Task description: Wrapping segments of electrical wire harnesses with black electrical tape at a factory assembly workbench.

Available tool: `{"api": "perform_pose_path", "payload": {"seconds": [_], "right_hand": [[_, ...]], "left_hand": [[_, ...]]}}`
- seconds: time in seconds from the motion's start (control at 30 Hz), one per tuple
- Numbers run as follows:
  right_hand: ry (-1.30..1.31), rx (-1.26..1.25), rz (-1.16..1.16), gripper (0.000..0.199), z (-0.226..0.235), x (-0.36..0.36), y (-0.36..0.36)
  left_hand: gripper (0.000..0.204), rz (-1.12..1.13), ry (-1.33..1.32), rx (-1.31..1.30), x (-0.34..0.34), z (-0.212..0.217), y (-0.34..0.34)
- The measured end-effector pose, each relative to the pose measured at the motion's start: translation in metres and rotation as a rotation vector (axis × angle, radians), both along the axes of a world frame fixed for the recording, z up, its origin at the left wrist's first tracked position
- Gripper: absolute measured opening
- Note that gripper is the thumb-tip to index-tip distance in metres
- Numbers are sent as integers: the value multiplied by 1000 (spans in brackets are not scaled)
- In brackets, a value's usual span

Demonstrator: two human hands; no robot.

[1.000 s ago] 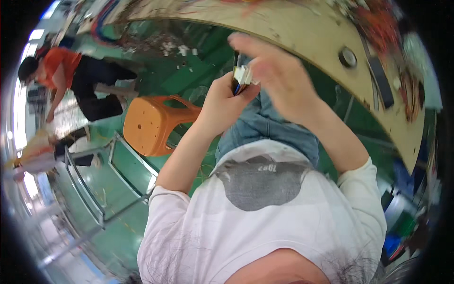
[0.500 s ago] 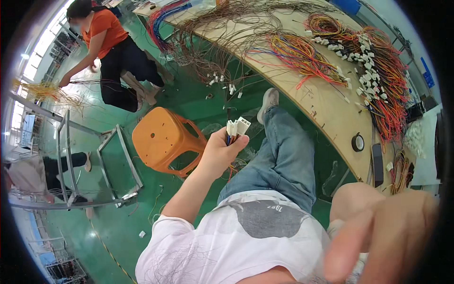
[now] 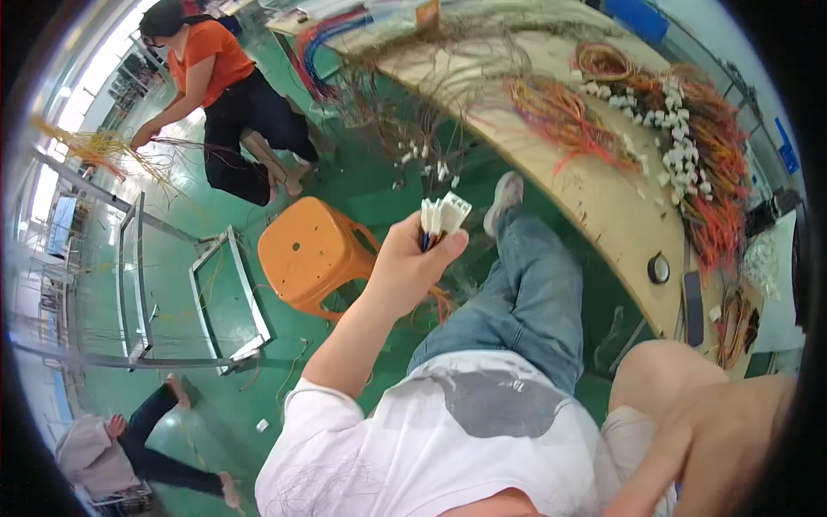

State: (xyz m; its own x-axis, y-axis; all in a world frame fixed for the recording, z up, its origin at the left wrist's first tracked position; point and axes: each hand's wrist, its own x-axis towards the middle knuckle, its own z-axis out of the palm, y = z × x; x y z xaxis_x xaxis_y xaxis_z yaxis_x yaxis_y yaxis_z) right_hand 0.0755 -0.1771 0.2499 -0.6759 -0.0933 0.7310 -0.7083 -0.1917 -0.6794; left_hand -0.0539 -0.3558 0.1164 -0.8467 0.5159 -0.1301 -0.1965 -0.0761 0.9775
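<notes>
My left hand (image 3: 412,263) is held out in front of my body, its fingers closed around a small bunch of white plastic wire connectors (image 3: 444,215). Short blue, brown and dark wires show below the connectors, between thumb and fingers; the rest of the wires are mostly hidden by the hand. My right arm is bent at the lower right, and my right hand (image 3: 715,444) is raised very near the camera. It is blurred and cut off by the lower edge, so its fingertips and anything in them cannot be seen.
The curved-looking wooden table (image 3: 616,211) bears wire bundles (image 3: 551,112), white connectors (image 3: 680,138) and black tape (image 3: 658,268). An orange stool (image 3: 301,250) and metal frame (image 3: 245,302) stand left. One person (image 3: 211,65) handles yellow wires; another (image 3: 95,457) is lower left.
The whole view has shifted, carrying the table, stool and my left hand slightly rightward. My right hand has moved lower beside the camera. The person at lower left shows more fully.
</notes>
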Motion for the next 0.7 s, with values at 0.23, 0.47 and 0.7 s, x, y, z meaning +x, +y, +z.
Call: {"api": "perform_pose_path", "payload": {"seconds": [0.23, 0.47, 0.7], "right_hand": [[330, 793, -507, 45, -20, -90, -42], [-542, 84, 228, 53, -77, -100, -59], [-894, 190, 467, 19, -156, -71, -75]], "left_hand": [[23, -27, 528, -71, 17, 29, -13], [9, 133, 332, 172, 22, 27, -4], [9, 441, -150, 683, 10, 67, -48]]}}
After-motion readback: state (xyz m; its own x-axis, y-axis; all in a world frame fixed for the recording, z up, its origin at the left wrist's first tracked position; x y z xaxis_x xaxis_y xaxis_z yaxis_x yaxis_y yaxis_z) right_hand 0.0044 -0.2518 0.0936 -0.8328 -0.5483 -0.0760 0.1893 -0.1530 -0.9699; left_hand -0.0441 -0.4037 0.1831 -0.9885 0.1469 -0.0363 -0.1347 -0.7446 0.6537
